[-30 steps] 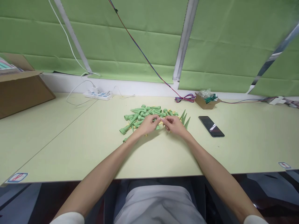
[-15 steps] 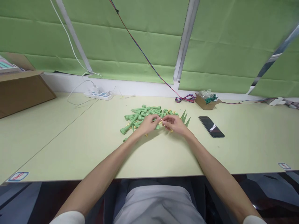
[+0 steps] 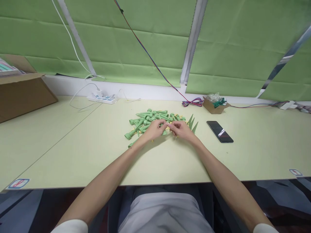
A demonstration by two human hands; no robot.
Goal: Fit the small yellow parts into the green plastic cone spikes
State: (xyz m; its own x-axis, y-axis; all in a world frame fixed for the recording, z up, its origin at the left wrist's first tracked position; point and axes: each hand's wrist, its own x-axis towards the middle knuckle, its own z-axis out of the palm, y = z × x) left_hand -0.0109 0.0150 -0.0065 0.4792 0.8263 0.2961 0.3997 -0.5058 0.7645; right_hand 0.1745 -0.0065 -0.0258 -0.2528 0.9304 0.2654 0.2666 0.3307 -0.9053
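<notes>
- Working fingertip to fingertip: I have my left hand and right hand together at the near side of the heap of green parts.
- Grip: thumbs and forefingers of both hands are drawn in to a pinch and meet. Whether a small piece sits between them I cannot tell; the fingers hide it.
- Step, in my judgement: close two-handed work on something small. Such work calls for steady wrists and light fingertip pressure, with the neighbouring parts left undisturbed.
- Green parts: capped, tubular and pointed, lying in a loose heap around mid-width of the table, nearer its back edge than its front. One lies apart from the heap, beside my left forearm.
- Yellow pieces: small, scattered among the green. Green spikes fan out at the heap's right side.
- Small box: open, by the back edge, right of centre; contains clear wrap and a dark green bundle.
- Carton: open, at the back left corner; pink and teal items show inside, kind not determined.
- Phone: flat, between heap and right edge.
</notes>
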